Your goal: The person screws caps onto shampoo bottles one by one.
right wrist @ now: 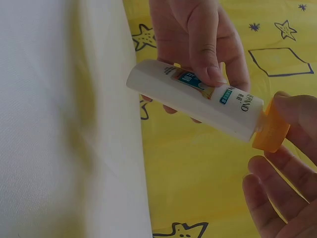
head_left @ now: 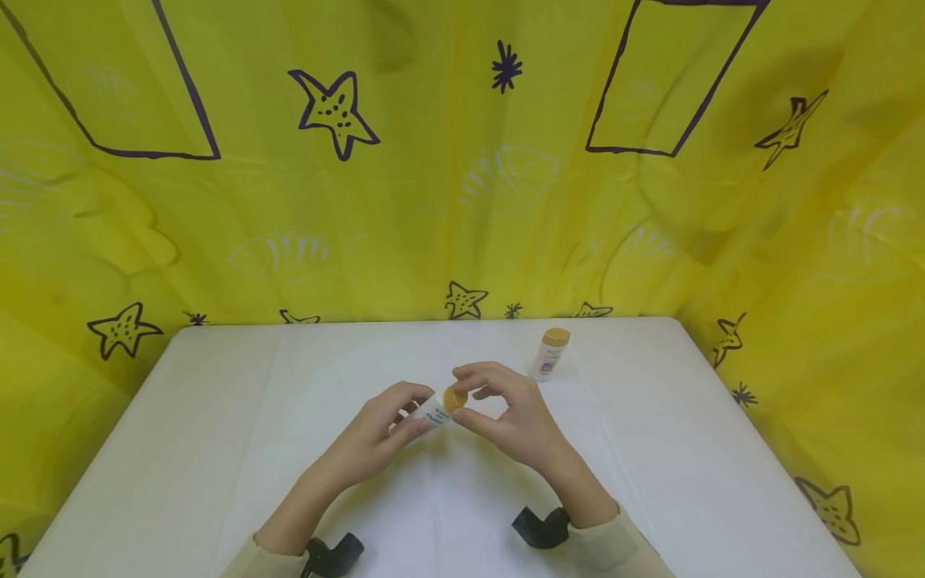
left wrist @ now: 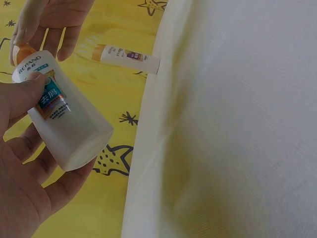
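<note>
My left hand (head_left: pixel 379 433) grips a white shampoo bottle (right wrist: pixel 198 101) by its body, thumb over the front label. The bottle is tilted above the table, its orange cap (right wrist: pixel 273 130) toward my right hand (head_left: pixel 515 413). That hand pinches the cap between thumb and fingers. In the right wrist view the cap sits at a slight angle to the bottle, and a little of the neck shows between them. Blue-green and orange print with the word REPAND marks the label, plain in the left wrist view. The bottle's back is hidden by my left palm and fingers.
A second white bottle (head_left: pixel 548 361) with an orange cap and purple label stands upright at the table's back right, beyond my right hand. The white table (head_left: pixel 195 449) ends at a yellow curtain (head_left: pixel 405 201) printed with starfish. Black wrist mounts (head_left: pixel 540 527) sit by both sleeves.
</note>
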`<act>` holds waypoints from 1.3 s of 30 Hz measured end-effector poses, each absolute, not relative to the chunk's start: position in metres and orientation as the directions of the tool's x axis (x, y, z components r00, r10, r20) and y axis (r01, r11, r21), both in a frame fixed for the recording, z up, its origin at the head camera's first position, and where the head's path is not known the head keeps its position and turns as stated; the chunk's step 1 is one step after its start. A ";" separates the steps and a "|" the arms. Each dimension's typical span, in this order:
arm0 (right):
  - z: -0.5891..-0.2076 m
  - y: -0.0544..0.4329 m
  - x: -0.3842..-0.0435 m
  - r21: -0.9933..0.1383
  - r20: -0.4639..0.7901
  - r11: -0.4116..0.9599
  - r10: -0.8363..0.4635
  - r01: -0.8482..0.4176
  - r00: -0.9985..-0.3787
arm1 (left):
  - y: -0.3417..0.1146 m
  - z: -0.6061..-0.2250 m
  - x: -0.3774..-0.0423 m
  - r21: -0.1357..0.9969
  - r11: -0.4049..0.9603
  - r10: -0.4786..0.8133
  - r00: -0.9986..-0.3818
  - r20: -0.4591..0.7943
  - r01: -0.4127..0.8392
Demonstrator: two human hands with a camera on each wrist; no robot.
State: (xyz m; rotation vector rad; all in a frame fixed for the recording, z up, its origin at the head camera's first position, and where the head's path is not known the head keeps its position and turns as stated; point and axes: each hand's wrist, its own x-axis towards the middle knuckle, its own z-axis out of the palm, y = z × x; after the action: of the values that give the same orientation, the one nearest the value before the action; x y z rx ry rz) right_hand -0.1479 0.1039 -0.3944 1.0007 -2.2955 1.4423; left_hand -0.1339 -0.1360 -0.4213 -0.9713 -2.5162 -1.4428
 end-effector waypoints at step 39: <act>-0.367 0.096 -0.130 -0.695 0.547 0.237 -0.438 -0.678 -0.714 | -0.139 -0.419 -0.134 0.747 0.384 0.455 -0.815 0.359 0.543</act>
State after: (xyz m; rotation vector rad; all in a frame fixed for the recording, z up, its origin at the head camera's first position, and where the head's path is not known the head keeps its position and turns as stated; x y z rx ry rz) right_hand -0.1301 0.0965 -0.3665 1.0495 -2.2724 1.4683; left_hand -0.1340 -0.1393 -0.4185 -0.9163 -2.5327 -1.4237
